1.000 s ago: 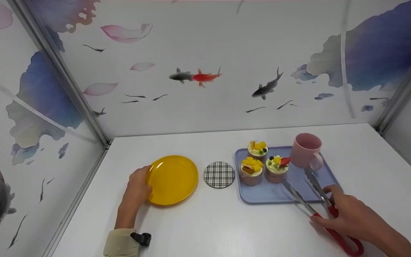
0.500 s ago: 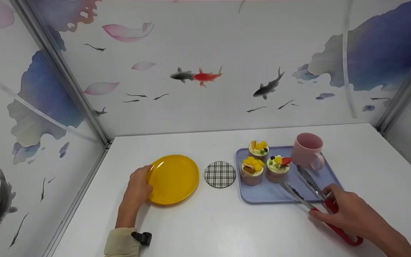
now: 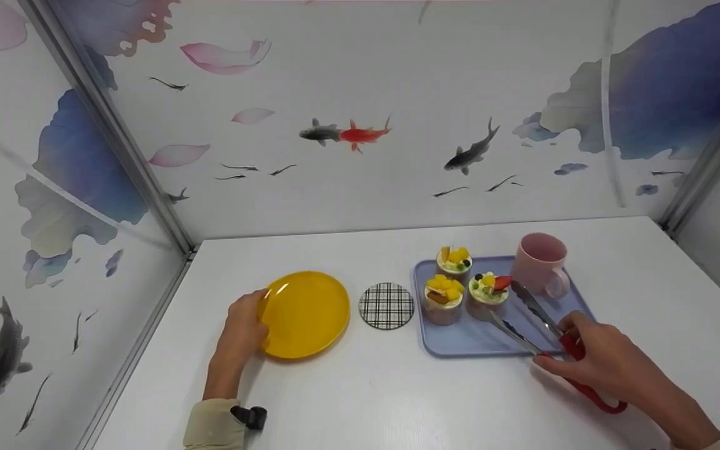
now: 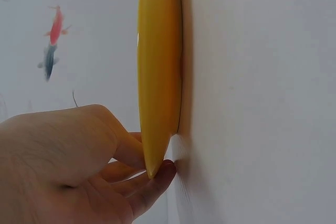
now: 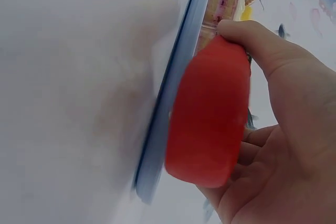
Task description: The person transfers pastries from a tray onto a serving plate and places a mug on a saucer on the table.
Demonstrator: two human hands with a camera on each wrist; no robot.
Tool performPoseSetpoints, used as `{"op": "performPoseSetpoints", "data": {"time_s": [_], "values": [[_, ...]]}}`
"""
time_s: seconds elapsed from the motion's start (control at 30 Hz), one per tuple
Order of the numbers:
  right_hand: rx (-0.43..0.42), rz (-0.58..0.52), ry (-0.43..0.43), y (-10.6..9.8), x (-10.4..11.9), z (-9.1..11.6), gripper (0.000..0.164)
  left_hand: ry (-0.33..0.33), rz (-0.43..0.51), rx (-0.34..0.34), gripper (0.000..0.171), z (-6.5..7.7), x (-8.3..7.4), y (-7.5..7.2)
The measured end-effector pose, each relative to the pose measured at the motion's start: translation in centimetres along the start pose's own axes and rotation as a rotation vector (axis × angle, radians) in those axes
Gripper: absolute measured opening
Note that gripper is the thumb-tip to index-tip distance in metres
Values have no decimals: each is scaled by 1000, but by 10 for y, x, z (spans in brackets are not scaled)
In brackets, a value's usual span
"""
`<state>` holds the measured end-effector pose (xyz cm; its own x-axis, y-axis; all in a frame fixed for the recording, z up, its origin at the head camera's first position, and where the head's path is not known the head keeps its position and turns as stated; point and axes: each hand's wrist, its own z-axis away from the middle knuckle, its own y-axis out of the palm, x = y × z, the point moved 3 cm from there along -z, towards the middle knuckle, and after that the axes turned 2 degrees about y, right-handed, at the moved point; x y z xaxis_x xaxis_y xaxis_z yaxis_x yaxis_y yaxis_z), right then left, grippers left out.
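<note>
My left hand (image 3: 245, 325) pinches the left rim of a yellow plate (image 3: 305, 314); in the left wrist view the thumb lies over the rim and fingers reach beneath it. Red-handled metal tongs (image 5: 210, 114) are held in my right hand (image 3: 610, 359), arms spread apart. Their tips reach over the blue tray (image 3: 460, 342), on either side of a dessert cup topped with strawberry (image 3: 486, 300). Whether the tips touch that cup I cannot tell. Two more fruit-topped dessert cups, one in front (image 3: 442, 306) and one behind (image 3: 454, 261), stand at the tray's left.
A pink mug (image 3: 538, 262) stands at the tray's back right, close to the far tong tip. Between plate and tray lies a round plaid coaster (image 3: 387, 305). Printed panels (image 3: 397, 75) border the white table (image 3: 366, 400) at the back and sides.
My right hand has moved the tongs forward and left, from the tray's front right to around the strawberry-topped dessert cup. The left hand and plate have stayed in place.
</note>
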<state>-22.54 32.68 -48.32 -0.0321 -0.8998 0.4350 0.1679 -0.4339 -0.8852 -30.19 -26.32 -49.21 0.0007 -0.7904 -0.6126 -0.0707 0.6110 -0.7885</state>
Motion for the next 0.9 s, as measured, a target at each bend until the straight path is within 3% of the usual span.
{"op": "performPoseSetpoints", "data": {"time_s": [0.2, 0.43, 0.7, 0.9], "values": [[-16, -1, -32, 3, 4, -9, 86, -10, 3, 0, 67, 0, 0, 1], [-40, -5, -64, 7, 8, -15, 84, 36, -18, -37, 66, 1, -1, -1], [-69, 7, -70, 8, 11, -18, 81, -10, -13, -15, 66, -1, 0, 0], [-101, 12, -66, 6, 7, -22, 87, -9, -18, -8, 66, -1, 0, 1]]}}
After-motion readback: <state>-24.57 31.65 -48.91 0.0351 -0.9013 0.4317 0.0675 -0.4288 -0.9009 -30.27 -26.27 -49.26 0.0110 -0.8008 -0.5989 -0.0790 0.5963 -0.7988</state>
